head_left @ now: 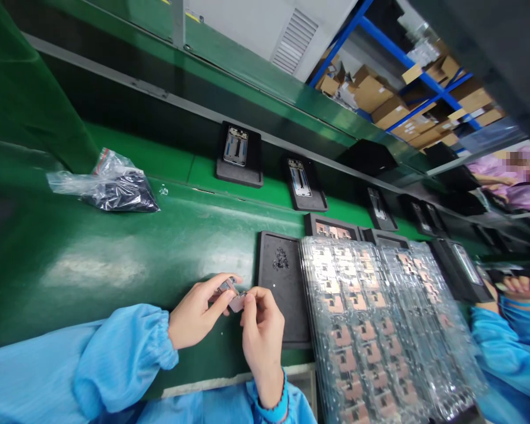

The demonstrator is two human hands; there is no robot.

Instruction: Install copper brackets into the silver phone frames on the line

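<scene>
Between thumb and fingers, my left hand (198,311) grips a small metal phone part (236,301) with a grey and copper-coloured surface. My right hand (262,324) pinches at the right end of that same part; whether a tiny piece sits between its fingertips is hidden. Just right of the hands lies a black foam tray (287,306) with a heap of tiny black pieces (281,259) on it. Beside this tray, stacked clear plastic blister trays (324,335) hold several copper-coloured parts (345,359) like the one in my hand.
A clear bag of dark pieces (126,188) lies at left on the green bench (92,265). Phone frames (236,145) in black foam holders stand along the green strip (185,168) behind. At right are a co-worker's blue sleeves (507,335); another person in pink (512,176) sits farther back.
</scene>
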